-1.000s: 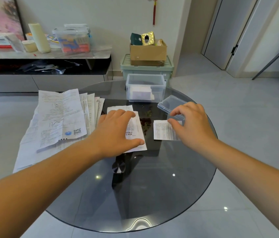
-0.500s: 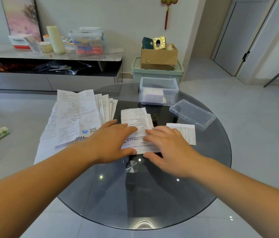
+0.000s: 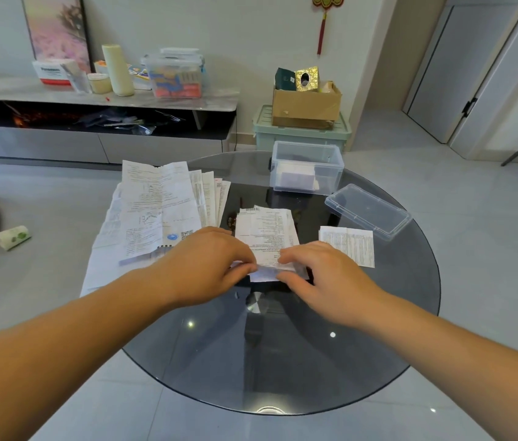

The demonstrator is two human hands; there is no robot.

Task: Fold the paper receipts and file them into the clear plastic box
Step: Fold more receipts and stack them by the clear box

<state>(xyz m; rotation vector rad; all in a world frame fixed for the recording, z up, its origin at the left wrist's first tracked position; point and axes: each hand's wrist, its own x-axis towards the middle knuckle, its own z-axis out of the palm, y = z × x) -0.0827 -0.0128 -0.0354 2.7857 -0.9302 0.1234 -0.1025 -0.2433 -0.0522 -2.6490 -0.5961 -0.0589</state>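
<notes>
Round smoked-glass table carries everything, clear rectangular plastic box standing open at its far edge. Big fanned stack of white printed paper sheets lies left of and nearer than the box, overhanging the table rim. Something pale sits inside the box, can't tell what. Left hand and right hand are side by side, nearer than the box; fingers curled, each pinching the near edge of the long white printed receipt, thumb against fingertips. That receipt lies flat straight in front of the box, near edge lifted slightly. Clear flat plastic lid lies just right of and nearer than the box. Small folded white receipt lies nearer than the box, beside the lid, apart from the right hand.
</notes>
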